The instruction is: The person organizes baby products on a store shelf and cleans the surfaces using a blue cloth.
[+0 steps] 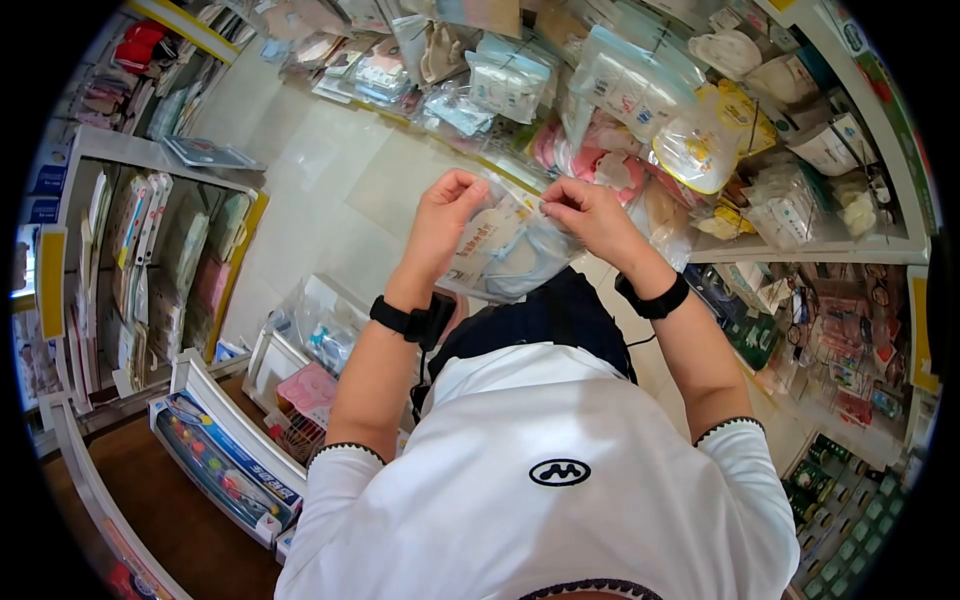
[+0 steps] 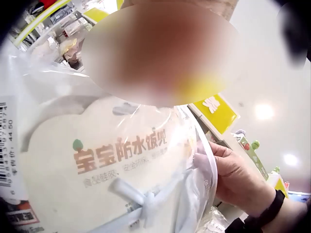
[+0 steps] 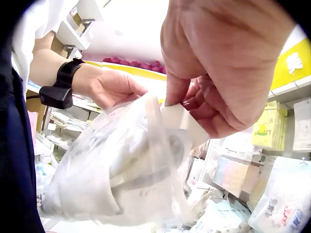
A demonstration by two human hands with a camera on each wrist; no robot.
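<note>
Both hands hold a clear plastic bag (image 1: 487,262) in front of the waist, by its upper edge. It contains a packaged baby bib with a cloud-shaped printed card (image 2: 63,136) and pale blue ties (image 2: 148,206). My left hand (image 1: 441,222) pinches one upper corner; in the left wrist view a blurred patch covers the area above the bag. My right hand (image 1: 600,215) pinches the opposite corner between thumb and fingers. In the right wrist view, a white flap (image 3: 183,125) sits at the right fingertips, by the bag's edge.
Hanging bagged goods (image 1: 640,85) fill the rack ahead and to the right. At left stands a shelf unit (image 1: 150,150) with upright flat packs. A boxed toy (image 1: 225,465) lies at lower left. Pale tiled floor (image 1: 320,165) runs between the shelves.
</note>
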